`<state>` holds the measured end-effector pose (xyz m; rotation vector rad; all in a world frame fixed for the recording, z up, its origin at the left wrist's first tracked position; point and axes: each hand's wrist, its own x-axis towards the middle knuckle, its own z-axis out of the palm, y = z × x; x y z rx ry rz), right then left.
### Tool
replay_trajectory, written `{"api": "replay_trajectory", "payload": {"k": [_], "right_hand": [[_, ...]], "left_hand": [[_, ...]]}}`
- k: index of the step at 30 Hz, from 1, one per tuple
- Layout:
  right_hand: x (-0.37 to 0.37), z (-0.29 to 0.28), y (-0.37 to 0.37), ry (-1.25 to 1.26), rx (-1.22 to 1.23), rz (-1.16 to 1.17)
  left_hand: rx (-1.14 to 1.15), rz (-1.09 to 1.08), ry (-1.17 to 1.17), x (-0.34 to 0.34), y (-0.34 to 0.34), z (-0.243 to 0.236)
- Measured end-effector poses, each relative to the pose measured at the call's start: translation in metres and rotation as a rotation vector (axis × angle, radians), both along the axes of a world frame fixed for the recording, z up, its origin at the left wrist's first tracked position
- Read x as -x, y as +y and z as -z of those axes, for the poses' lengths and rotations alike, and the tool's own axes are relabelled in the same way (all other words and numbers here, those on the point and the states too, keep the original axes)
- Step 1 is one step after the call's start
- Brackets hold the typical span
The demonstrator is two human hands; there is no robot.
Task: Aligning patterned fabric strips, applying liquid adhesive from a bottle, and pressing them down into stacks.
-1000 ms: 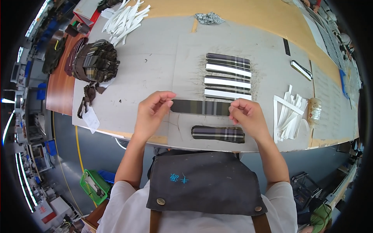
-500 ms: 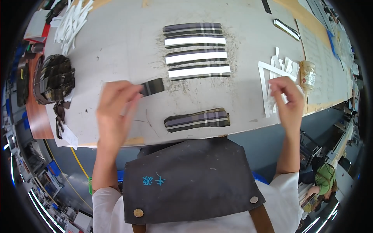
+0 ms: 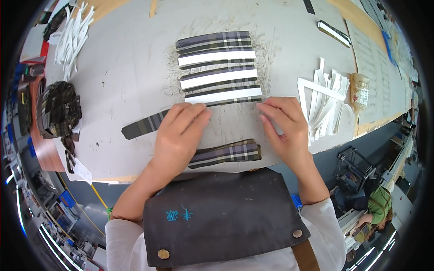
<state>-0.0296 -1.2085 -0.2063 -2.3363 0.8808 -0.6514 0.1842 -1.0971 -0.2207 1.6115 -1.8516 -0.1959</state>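
Observation:
My left hand [image 3: 179, 133] is bent over the table, its fingers drawn together; whatever they may pinch is hidden. Beneath it a dark plaid fabric strip [image 3: 142, 127] sticks out to the left, its other end covered. The fingertips are by the lower edge of the nearest strip in a stack of plaid strips [image 3: 214, 72]. White bands [image 3: 221, 95] lie along several of these strips. Close to the right end of that nearest strip is my right hand [image 3: 289, 128], thumb and forefinger slightly apart with nothing visible between them. Another bundle of plaid strips [image 3: 230, 153] lies nearer me, partly behind my left hand.
Loose white strips [image 3: 327, 104] are heaped on the right beside a bottle [image 3: 360, 91]. More white strips [image 3: 72, 43] lie at far left, above a dark plaid fabric bundle [image 3: 59, 110]. A small plaid piece with a white band [image 3: 333, 33] sits far right. A person [image 3: 379, 205] is beyond the table.
My left hand has moved right, uncovering the left end of the dark plaid strip. My right hand has come left from the white strips to the row of plaid strips.

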Motion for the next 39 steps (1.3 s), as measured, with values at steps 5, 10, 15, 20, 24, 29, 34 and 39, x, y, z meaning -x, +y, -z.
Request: {"api": "replay_trajectory", "payload": {"k": [5,10,15,20,24,29,34,39], "right_hand": [[-0.018,0.007,-0.006,-0.024,0.036,-0.198],[-0.023,0.002,-0.013,0.122,0.027,-0.327],[-0.045,-0.009,-0.042,0.149,0.113,-0.332],[-0.071,0.011,-0.055,0.159,0.222,-0.340],[-0.058,0.018,-0.062,0.246,0.238,-0.374],[-0.010,0.001,-0.087,0.261,0.277,-0.227],[0.045,-0.027,-0.102,0.321,0.128,0.055],[0.062,-0.015,-0.102,0.392,-0.059,0.050]], "left_hand": [[-0.048,0.065,-0.101,-0.001,-0.007,0.004],[-0.085,0.110,-0.133,-0.004,-0.005,0.009],[0.078,-0.029,-0.162,-0.014,-0.036,0.004],[0.068,-0.093,-0.208,-0.011,-0.064,0.018],[0.013,-0.094,-0.327,-0.021,-0.053,0.026],[0.039,-0.145,-0.231,-0.033,-0.042,0.014],[0.079,-0.217,-0.128,-0.040,-0.027,-0.006],[0.043,-0.162,-0.087,-0.022,-0.030,-0.009]]}}
